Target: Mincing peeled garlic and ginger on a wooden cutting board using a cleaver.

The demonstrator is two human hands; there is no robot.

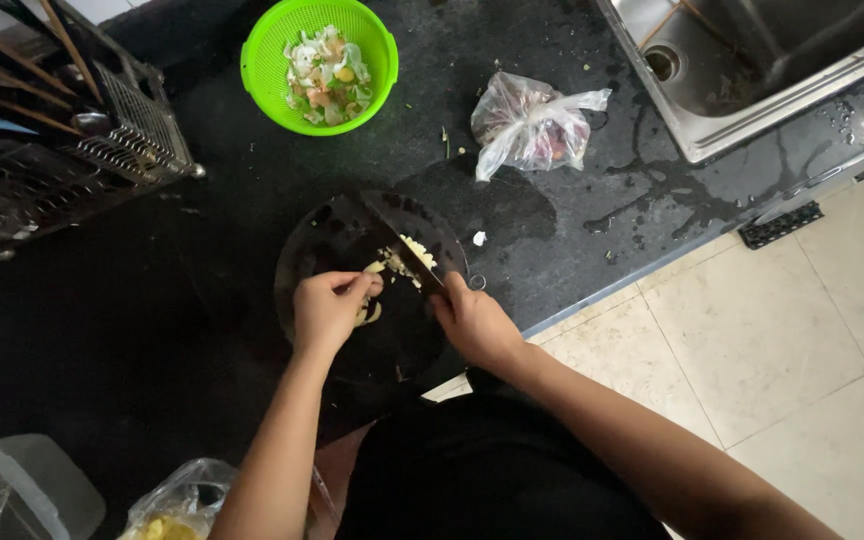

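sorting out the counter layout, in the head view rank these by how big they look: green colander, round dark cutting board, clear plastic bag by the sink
1. round dark cutting board
2. green colander
3. clear plastic bag, looks only a little smaller than the colander

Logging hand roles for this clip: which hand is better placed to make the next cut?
Right. The right hand grips the cleaver over the pale chopped pieces; the left hand steadies the food on the round board.
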